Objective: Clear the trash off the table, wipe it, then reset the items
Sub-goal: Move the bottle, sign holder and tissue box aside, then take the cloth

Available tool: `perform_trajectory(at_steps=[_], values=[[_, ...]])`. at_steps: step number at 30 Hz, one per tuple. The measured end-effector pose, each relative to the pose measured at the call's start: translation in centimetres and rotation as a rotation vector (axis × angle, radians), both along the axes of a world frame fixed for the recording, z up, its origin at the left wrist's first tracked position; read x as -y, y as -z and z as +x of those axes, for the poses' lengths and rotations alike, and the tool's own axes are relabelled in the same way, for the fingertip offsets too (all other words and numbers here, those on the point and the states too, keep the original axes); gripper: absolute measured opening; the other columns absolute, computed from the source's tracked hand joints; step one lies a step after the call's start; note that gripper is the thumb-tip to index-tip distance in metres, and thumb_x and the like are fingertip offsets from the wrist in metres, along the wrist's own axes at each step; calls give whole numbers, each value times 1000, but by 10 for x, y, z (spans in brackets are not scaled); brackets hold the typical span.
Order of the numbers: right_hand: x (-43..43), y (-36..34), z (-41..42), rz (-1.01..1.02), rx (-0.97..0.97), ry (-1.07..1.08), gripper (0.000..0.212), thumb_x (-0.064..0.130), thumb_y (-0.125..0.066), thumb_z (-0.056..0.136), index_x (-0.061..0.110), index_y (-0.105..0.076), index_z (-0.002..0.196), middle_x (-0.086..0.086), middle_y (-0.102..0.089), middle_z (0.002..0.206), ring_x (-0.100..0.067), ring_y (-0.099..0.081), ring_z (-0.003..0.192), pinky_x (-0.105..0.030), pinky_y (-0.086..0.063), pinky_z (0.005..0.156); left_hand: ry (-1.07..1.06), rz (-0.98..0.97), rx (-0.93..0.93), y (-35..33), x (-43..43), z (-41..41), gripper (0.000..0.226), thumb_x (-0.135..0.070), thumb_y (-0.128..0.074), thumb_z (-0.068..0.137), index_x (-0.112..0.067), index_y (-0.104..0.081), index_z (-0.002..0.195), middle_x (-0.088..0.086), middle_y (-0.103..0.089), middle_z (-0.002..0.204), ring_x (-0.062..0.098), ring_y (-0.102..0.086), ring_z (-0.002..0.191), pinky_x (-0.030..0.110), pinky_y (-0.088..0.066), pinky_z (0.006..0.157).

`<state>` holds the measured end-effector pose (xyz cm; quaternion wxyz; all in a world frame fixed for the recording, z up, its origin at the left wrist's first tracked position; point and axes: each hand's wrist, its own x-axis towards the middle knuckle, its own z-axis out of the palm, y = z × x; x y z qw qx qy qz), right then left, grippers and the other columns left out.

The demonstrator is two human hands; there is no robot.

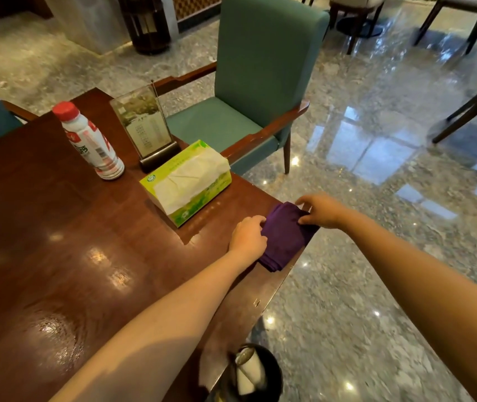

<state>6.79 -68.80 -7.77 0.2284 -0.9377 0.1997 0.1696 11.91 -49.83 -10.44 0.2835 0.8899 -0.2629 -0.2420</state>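
Bin [272, 372] below; both hands apparently pinching folded purple cloth [285, 236].

Bottle [89, 140] left of menu stand [147, 123]; tissue box [186, 182] before stand, on table [57, 242].

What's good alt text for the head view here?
Both bare hands, left hand and right hand, hold a folded purple cloth at the edge of a dark wooden table. Behind it sit a green tissue box, a menu stand and a red-capped bottle.
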Motion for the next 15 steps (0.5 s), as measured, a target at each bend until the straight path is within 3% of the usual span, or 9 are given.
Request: perform_trajectory(at_steps=[4,8,15], values=[[0,9,-12,62,8,59,46,29,-67,84,12,-56,125,-11,-62,122,-26,-59,108,-32,-45,86,10,-30,-6,2,-2,-2,43,-6,-57,83,-13,-55,125,11,-57,119,27,-55,109,41,-46,97],[-8,13,-5,-48,31,56,45,40,-57,89,12,-56,125,-13,-58,120,-29,-55,108,-36,-46,90,-10,-69,-15,1,-3,-4,38,-7,-56,81,-13,-60,118,11,-58,118,25,-56,106,37,-46,95],[-21,12,22,-113,78,-28,42,28,-55,92,19,-51,132,-11,-56,129,-29,-50,118,-40,-41,99,-20,-106,21,5,-6,-5,30,-8,-55,86,-19,-64,112,7,-57,114,22,-57,102,28,-44,87]])
